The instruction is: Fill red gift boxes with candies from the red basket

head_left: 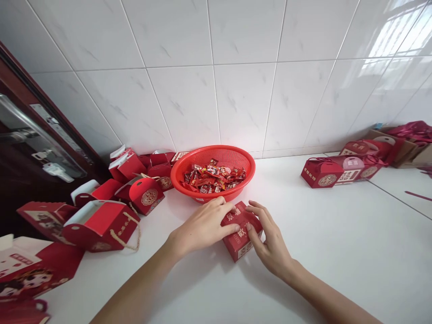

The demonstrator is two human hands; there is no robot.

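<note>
A red gift box (234, 246) with pale lettering stands on the white tabletop, its top folded closed. My left hand (205, 220) grips the box from the left, thumb on the top and fingers at the far edge. From the right, my right hand (270, 238) holds the same box, with its thumb and fingers bent over the top panels. Just beyond the box sits a red plastic basket (178, 182) partly filled with wrapped candies (214, 177).
On the left stand several open red boxes, one with a rope handle (126, 231). Closed boxes (322, 173) line the wall at the right, beside a cardboard carton (410, 153) of dark red material. A door with keys (56, 171) borders the left side.
</note>
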